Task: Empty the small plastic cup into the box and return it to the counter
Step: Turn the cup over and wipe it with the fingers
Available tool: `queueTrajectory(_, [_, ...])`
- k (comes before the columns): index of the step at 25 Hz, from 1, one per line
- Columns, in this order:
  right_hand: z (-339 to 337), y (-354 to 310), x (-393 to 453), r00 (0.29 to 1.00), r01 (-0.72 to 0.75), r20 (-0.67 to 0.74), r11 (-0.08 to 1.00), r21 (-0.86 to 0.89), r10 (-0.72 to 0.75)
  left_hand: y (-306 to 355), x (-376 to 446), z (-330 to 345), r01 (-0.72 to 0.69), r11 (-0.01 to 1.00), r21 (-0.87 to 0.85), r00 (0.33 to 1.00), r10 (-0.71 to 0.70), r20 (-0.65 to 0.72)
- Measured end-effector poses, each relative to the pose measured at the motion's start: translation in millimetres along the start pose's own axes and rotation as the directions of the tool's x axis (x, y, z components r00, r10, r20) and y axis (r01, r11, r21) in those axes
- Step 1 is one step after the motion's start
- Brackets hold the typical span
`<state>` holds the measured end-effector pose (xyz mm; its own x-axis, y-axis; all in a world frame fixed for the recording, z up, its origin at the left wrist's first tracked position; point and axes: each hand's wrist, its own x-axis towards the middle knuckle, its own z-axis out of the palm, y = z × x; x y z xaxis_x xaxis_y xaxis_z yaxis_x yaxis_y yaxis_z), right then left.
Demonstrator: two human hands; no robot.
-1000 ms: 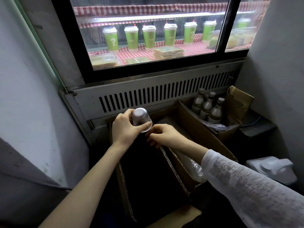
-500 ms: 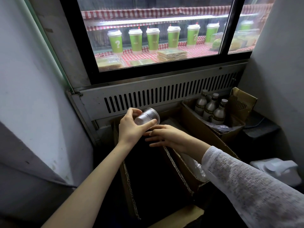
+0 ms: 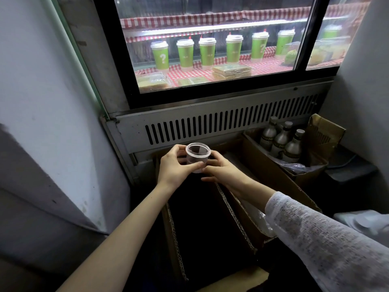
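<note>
The small clear plastic cup (image 3: 197, 155) is upright, mouth up, and looks empty. My left hand (image 3: 174, 167) grips its left side with thumb and fingers. My right hand (image 3: 221, 170) touches its right side from below, fingers curled around it. Both hands hold the cup above the back end of a tall open cardboard box (image 3: 174, 239) on the floor, whose inside is dark and hidden.
A second cardboard box (image 3: 280, 182) lined with plastic stands to the right; behind it another box holds three bottles (image 3: 282, 142). A vented metal panel (image 3: 231, 123) and a glass display case with green cups (image 3: 207, 54) rise ahead. Walls close in left and right.
The cup has turned from upside down, through tilted, to upright. My right hand came up from the box edge and took hold of the cup's right side.
</note>
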<state>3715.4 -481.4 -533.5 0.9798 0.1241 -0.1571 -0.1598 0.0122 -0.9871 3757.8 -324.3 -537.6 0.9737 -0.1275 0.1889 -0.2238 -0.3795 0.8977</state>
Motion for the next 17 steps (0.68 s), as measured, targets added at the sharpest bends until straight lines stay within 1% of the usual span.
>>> queueTrajectory(3, [-3.8,1.6,5.9,0.991,0.131,-0.014,0.986,-0.101,-0.133,-0.9,3.2,-2.7,0.063,0.988,-0.139,0.998,-0.06,0.028])
queueTrajectory(5, [-9.6,1.0,9.0,0.982,0.187,-0.009,0.975,-0.12,-0.19,1.2,3.9,-3.3,0.068,0.982,-0.177,0.997,-0.061,0.046])
queueTrajectory(9, [-18.5,-0.2,16.6,0.964,0.264,0.001,0.953,-0.15,-0.267,4.8,4.4,1.4,-0.03,0.987,-0.158,0.999,0.037,0.041])
queueTrajectory(12, [-22.6,-0.1,23.2,0.956,0.292,0.009,0.944,-0.151,-0.294,6.7,4.6,4.8,-0.106,0.986,-0.129,0.994,0.11,0.023])
queueTrajectory(17, [-26.3,-4.5,33.1,0.957,0.289,0.024,0.949,-0.129,-0.288,5.0,9.1,8.8,-0.112,0.982,-0.154,0.993,0.115,0.007])
